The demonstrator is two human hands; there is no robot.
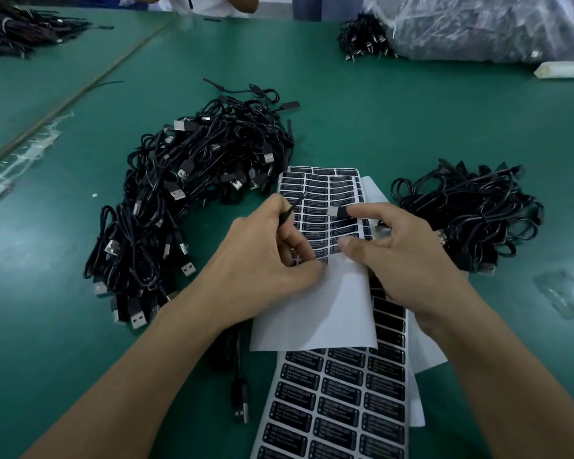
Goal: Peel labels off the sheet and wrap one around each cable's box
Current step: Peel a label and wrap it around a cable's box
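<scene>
Two hands are held over a sheet (322,190) of black labels that lies on the green worktop (378,120). A thin black cable (294,208) is gripped in the left hand (262,256), fingers curled round it, and its plug tip is pointed up and away over the sheet. The sheet is pressed down by the fingertips of the same hand. The index finger of the right hand (408,256) is stretched out across the sheet, with the thumb below it and apart from it. A small label (337,212), pale side showing, is seen at the tip of that finger; whether it is gripped or merely stuck there cannot be told. A white backing (312,313) is folded over beneath both hands, and a second sheet (338,402) of labels is spread nearer the camera, partly under it. A large pile (193,193) of black cables with USB plugs is heaped left of the sheets, and a smaller pile (471,213) is heaped to the right, just behind the right hand. One loose lead (241,409) is laid beside the left forearm. A clear bag (494,24) of cables is set at the far right edge.
</scene>
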